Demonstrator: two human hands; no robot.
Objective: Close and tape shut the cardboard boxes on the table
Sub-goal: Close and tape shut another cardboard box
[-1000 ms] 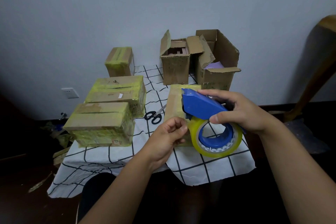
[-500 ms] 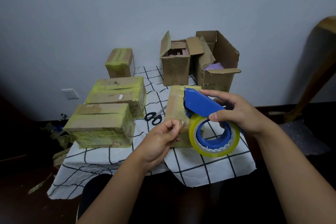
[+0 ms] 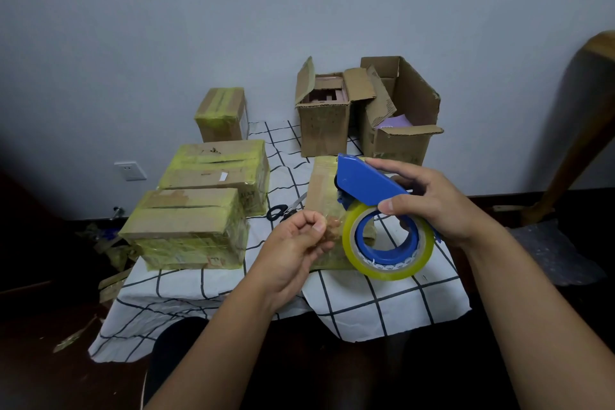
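Observation:
My right hand (image 3: 429,201) grips a blue tape dispenser (image 3: 369,188) loaded with a yellowish roll of clear tape (image 3: 387,243), held above the table's front. My left hand (image 3: 293,245) pinches the loose tape end (image 3: 332,226) just left of the roll. Behind the dispenser lies a closed cardboard box (image 3: 324,183) with tape on it, partly hidden. Two open boxes stand at the back: a narrow one (image 3: 324,116) and a wider one (image 3: 399,133) with something purple inside. Three taped boxes sit on the left: near (image 3: 186,226), middle (image 3: 216,173), far (image 3: 221,115).
Black-handled scissors (image 3: 283,210) lie between the taped boxes and the box in front of me. The table wears a white cloth with a black grid (image 3: 366,296). A wooden chair (image 3: 585,130) stands at the right. Tape scraps litter the dark floor at the left.
My left hand has pulled a short length of tape away from the roll toward the left. The dispenser has stayed in my right hand in nearly the same spot.

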